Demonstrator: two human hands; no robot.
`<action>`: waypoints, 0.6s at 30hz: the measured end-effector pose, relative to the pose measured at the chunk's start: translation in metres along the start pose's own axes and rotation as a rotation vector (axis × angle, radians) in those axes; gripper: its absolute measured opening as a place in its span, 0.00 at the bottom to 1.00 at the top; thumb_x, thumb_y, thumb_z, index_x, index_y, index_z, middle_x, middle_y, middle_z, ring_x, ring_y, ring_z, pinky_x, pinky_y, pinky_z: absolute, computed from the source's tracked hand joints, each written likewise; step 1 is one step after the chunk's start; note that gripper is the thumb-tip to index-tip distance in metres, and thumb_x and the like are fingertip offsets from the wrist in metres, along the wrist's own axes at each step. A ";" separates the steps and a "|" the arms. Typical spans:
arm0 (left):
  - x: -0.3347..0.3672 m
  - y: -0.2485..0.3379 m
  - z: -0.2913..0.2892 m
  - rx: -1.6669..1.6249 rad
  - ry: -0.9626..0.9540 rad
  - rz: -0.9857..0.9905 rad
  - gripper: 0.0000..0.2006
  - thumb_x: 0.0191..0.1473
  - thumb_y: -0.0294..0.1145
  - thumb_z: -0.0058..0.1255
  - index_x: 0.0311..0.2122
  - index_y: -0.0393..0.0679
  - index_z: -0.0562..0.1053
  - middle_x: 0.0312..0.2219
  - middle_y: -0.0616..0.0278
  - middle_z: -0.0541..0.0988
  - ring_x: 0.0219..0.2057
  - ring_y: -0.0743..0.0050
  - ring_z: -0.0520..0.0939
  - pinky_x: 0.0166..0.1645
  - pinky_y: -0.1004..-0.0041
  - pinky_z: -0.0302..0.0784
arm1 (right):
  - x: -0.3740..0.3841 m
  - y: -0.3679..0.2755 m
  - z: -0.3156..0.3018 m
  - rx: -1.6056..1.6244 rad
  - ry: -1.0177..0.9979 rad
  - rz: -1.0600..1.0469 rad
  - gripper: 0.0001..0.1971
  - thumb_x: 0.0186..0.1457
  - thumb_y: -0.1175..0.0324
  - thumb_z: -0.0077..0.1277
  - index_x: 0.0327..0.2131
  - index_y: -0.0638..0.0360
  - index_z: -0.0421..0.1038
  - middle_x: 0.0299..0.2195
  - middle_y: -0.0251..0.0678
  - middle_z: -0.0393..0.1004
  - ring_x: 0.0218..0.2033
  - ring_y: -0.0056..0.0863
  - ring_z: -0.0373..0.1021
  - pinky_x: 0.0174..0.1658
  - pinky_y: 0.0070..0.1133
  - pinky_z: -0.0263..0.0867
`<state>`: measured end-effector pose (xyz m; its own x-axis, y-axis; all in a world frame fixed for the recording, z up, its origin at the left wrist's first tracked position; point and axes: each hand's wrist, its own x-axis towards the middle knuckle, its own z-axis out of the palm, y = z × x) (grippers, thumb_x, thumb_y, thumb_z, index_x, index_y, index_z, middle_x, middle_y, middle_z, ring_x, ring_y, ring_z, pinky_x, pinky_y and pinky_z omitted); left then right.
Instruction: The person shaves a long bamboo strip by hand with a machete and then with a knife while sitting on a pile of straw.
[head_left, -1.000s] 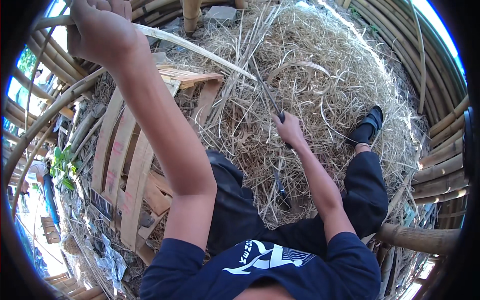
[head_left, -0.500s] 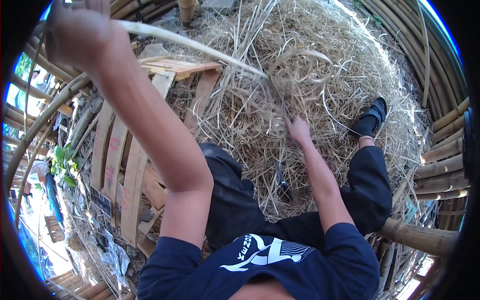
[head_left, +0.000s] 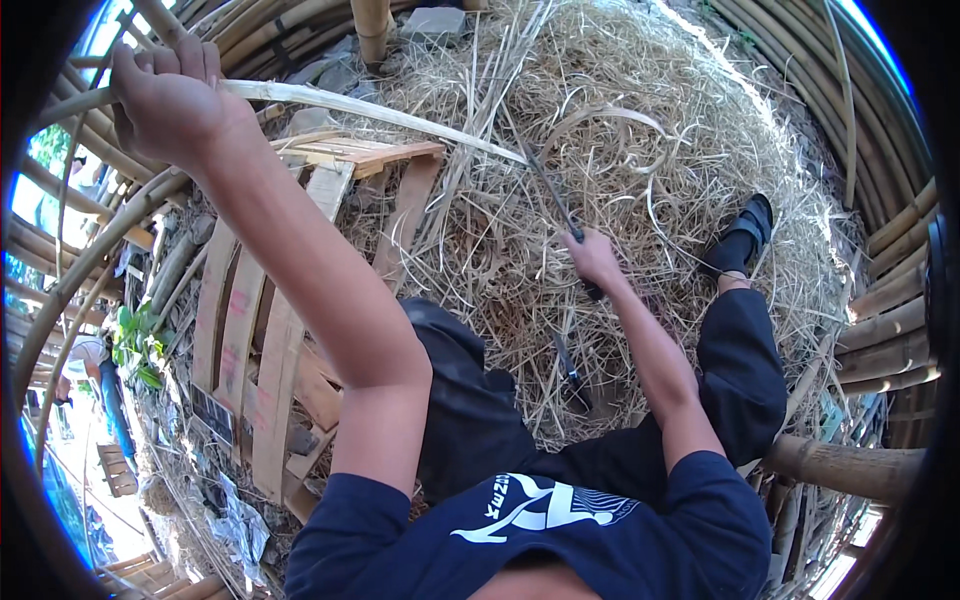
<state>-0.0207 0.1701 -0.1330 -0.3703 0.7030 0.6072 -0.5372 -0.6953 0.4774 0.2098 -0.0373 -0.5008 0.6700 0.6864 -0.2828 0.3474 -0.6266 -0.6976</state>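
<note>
One dark tool (head_left: 572, 375), nearest us, lying on shavings (head_left: 700, 190). One right hand (head_left: 597, 260), ours, closed round the handle of a knife (head_left: 553, 193), blade at the tip of a pale strip (head_left: 380, 113). That strip, slanting past a wooden pallet (head_left: 283, 385). One left hand (head_left: 175, 100), ours, fingers curled tight round it. Farthest: stacked poles (head_left: 790, 75).

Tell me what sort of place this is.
Probably a rustic bamboo workshop: pale curled shavings lie heaped underfoot, bamboo poles line the right side, and the right hand grips a long knife.
</note>
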 end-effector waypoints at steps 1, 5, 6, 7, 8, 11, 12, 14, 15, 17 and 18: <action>0.000 0.000 -0.001 0.008 0.007 -0.003 0.15 0.55 0.29 0.42 0.20 0.46 0.53 0.11 0.71 0.49 0.10 0.82 0.50 0.17 0.76 0.45 | -0.011 -0.023 0.002 -0.040 0.070 -0.120 0.20 0.55 0.54 0.49 0.26 0.66 0.66 0.16 0.42 0.71 0.14 0.32 0.67 0.23 0.29 0.64; -0.003 0.002 0.004 0.000 0.012 -0.001 0.15 0.56 0.28 0.40 0.19 0.47 0.53 0.10 0.70 0.49 0.10 0.82 0.50 0.17 0.76 0.46 | -0.042 -0.125 -0.015 0.045 0.065 -0.411 0.18 0.55 0.57 0.49 0.28 0.67 0.65 0.17 0.44 0.72 0.16 0.32 0.70 0.23 0.29 0.63; -0.002 0.002 0.002 0.044 -0.015 0.022 0.16 0.57 0.28 0.40 0.19 0.47 0.52 0.10 0.70 0.50 0.09 0.81 0.50 0.17 0.75 0.47 | -0.044 -0.137 -0.018 0.045 0.063 -0.406 0.18 0.55 0.57 0.49 0.28 0.67 0.65 0.17 0.44 0.72 0.16 0.32 0.70 0.23 0.29 0.63; 0.000 0.001 0.000 0.089 -0.042 0.046 0.16 0.57 0.28 0.39 0.19 0.48 0.51 0.10 0.69 0.50 0.09 0.81 0.51 0.17 0.74 0.47 | -0.046 -0.147 -0.020 0.007 0.085 -0.535 0.19 0.55 0.55 0.49 0.29 0.65 0.65 0.18 0.45 0.72 0.19 0.37 0.71 0.25 0.32 0.65; 0.001 0.000 0.000 0.071 -0.038 0.062 0.17 0.57 0.26 0.37 0.18 0.49 0.50 0.10 0.68 0.50 0.09 0.81 0.51 0.17 0.74 0.47 | -0.046 -0.151 -0.022 -0.035 0.110 -0.666 0.19 0.55 0.53 0.48 0.31 0.63 0.65 0.19 0.47 0.73 0.21 0.42 0.72 0.28 0.35 0.67; 0.001 0.000 0.000 0.065 -0.031 0.055 0.17 0.57 0.26 0.37 0.18 0.49 0.50 0.10 0.69 0.49 0.09 0.82 0.50 0.16 0.74 0.47 | -0.031 -0.112 -0.015 0.027 0.075 -0.707 0.17 0.55 0.54 0.48 0.30 0.61 0.63 0.19 0.47 0.73 0.21 0.43 0.72 0.28 0.35 0.67; 0.002 -0.001 0.000 0.068 -0.031 0.053 0.17 0.57 0.26 0.37 0.18 0.49 0.50 0.10 0.69 0.49 0.09 0.82 0.50 0.16 0.74 0.47 | -0.025 -0.085 -0.011 0.021 0.041 -0.496 0.19 0.55 0.53 0.48 0.32 0.62 0.65 0.22 0.50 0.73 0.25 0.45 0.72 0.30 0.36 0.67; 0.002 0.003 0.005 0.083 -0.047 0.058 0.17 0.57 0.26 0.36 0.18 0.49 0.49 0.11 0.69 0.49 0.09 0.81 0.49 0.16 0.74 0.47 | -0.005 0.023 0.009 -0.152 0.027 -0.090 0.25 0.54 0.48 0.46 0.36 0.66 0.67 0.28 0.55 0.74 0.33 0.46 0.73 0.37 0.38 0.67; -0.003 0.003 0.004 0.080 -0.049 0.052 0.17 0.57 0.26 0.36 0.18 0.49 0.49 0.11 0.69 0.49 0.09 0.81 0.49 0.16 0.74 0.47 | 0.005 0.079 0.016 -0.318 0.039 0.102 0.28 0.54 0.45 0.44 0.38 0.69 0.68 0.32 0.58 0.73 0.37 0.46 0.73 0.40 0.39 0.66; 0.001 -0.006 -0.006 0.024 -0.047 0.022 0.16 0.57 0.30 0.38 0.18 0.46 0.53 0.12 0.69 0.50 0.10 0.80 0.50 0.16 0.76 0.49 | 0.005 0.072 0.012 -0.354 0.069 0.182 0.31 0.53 0.44 0.44 0.40 0.71 0.69 0.34 0.62 0.72 0.41 0.52 0.70 0.46 0.39 0.65; -0.003 -0.003 -0.009 0.045 -0.074 0.010 0.16 0.57 0.30 0.37 0.19 0.46 0.52 0.12 0.70 0.48 0.10 0.81 0.48 0.17 0.76 0.48 | -0.003 0.063 0.008 -0.295 0.071 0.130 0.31 0.53 0.44 0.45 0.37 0.72 0.69 0.33 0.61 0.73 0.39 0.52 0.71 0.44 0.37 0.66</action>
<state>-0.0247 0.1715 -0.1416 -0.3174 0.6843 0.6565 -0.4987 -0.7093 0.4982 0.2248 -0.0754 -0.5487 0.7617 0.5726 -0.3031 0.4243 -0.7944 -0.4346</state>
